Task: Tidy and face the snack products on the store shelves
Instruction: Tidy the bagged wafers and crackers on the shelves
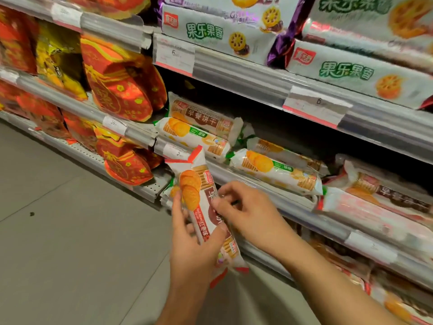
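Note:
A long white biscuit pack point(199, 191) with red ends and orange biscuits printed on it stands nearly upright in front of the shelves. My left hand point(194, 245) grips it from below, thumb across its front. My right hand point(243, 212) pinches its right edge near the middle. On the middle shelf point(234, 177) behind lie several similar packs: a brown-label one point(201, 116) on top of a green-label one point(187, 134), and another green-label pack point(274, 170) further right.
Red and gold bags point(121, 83) fill the shelves at left. White fruit-biscuit packs point(220, 34) lie on the top shelf. Red-label packs point(375, 198) lie at right. Price tags hang on the shelf rails. Grey floor point(70, 231) stretches at lower left.

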`<state>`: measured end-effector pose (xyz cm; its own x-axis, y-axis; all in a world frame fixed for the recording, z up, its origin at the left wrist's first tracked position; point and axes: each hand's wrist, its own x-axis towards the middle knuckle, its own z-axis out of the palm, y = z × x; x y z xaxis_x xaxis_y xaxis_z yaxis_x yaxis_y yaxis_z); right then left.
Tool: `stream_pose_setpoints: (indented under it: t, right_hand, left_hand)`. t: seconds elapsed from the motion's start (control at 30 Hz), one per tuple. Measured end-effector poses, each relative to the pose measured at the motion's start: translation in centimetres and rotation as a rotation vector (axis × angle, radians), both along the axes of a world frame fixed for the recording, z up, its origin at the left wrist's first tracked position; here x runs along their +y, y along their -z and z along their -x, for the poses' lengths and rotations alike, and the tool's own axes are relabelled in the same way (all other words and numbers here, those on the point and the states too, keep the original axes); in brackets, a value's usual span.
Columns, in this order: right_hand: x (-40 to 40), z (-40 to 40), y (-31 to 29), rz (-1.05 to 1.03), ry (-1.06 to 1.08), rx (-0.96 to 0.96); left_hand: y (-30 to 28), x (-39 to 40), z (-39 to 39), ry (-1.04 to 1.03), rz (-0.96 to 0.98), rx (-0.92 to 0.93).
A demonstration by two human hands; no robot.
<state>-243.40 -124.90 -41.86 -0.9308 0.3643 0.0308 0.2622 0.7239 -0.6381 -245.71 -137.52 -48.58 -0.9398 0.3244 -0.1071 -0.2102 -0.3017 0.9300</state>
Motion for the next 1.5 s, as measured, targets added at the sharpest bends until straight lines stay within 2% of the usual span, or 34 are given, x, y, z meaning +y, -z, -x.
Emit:
stream_pose_setpoints:
  t: [0.07, 0.17, 0.27, 0.37, 0.43, 0.5, 0.57, 0.6, 0.7, 0.77, 0.93, 1.07, 1.23, 1.37, 1.5]
  right_hand:
    - [0.3, -2.4, 0.1, 0.188, 0.011, -0.057]
    - [1.7, -6.1, 0.0, 0.281, 0.086, -0.011]
    - [3.7, -11.2, -1.0, 0.339, 0.168, 0.023]
    - [6.1, -18.1, -2.6, 0.290, 0.277, 0.056]
    - [7.4, -23.1, -3.8, 0.243, 0.346, 0.064]
    - [8.7, -27.4, -4.5, 0.183, 0.440, 0.061]
    - [10.4, -30.7, -4.5, 0.103, 0.534, 0.042]
    - [11.4, -32.0, -4.4, 0.047, 0.581, 0.025]
    - [13.9, -34.9, -4.3, -0.155, 0.649, -0.029]
    - [15.0, -36.4, -4.5, -0.296, 0.659, -0.050]
    - [18.7, -40.5, -4.7, -0.616, 0.685, -0.128]
    - [24.3, -42.9, -6.1, -0.689, 0.701, -0.260]
    - [29.7, -42.2, -7.6, -0.774, 0.749, -0.432]
    - [33.0, -40.2, -7.6, -0.732, 0.709, -0.532]
    - [34.3, -39.8, -6.8, -0.614, 0.693, -0.421]
  left_hand:
    - [-0.4, 1.3, -0.9, 0.079, 0.027, 0.039]
    - [-0.8, 3.4, -3.2, 0.164, 0.101, 0.123]
    - [-1.5, 4.3, -5.6, 0.322, 0.262, 0.442]
    - [-1.7, 5.9, -7.1, 0.491, 0.361, 0.705]
    - [-1.4, 7.2, -8.1, 0.578, 0.375, 0.807]
    - [-1.7, 9.0, -9.4, 0.568, 0.416, 0.878]
    - [-1.8, 12.0, -10.9, 0.473, 0.456, 1.042]
    - [-2.4, 13.9, -11.9, 0.465, 0.529, 1.118]
    - [-3.4, 19.6, -13.9, 0.524, 0.946, 1.231]
    - [-2.1, 22.0, -14.3, 0.493, 1.025, 1.316]
    - [1.8, 23.4, -12.2, 0.430, 1.075, 1.449]
    - [2.9, 24.0, -12.1, 0.378, 1.079, 1.503]
    - [3.5, 24.7, -12.3, 0.292, 1.092, 1.540]
    - [3.8, 25.1, -12.4, 0.253, 1.059, 1.552]
    - [4.1, 25.3, -12.4, 0.234, 1.069, 1.546]
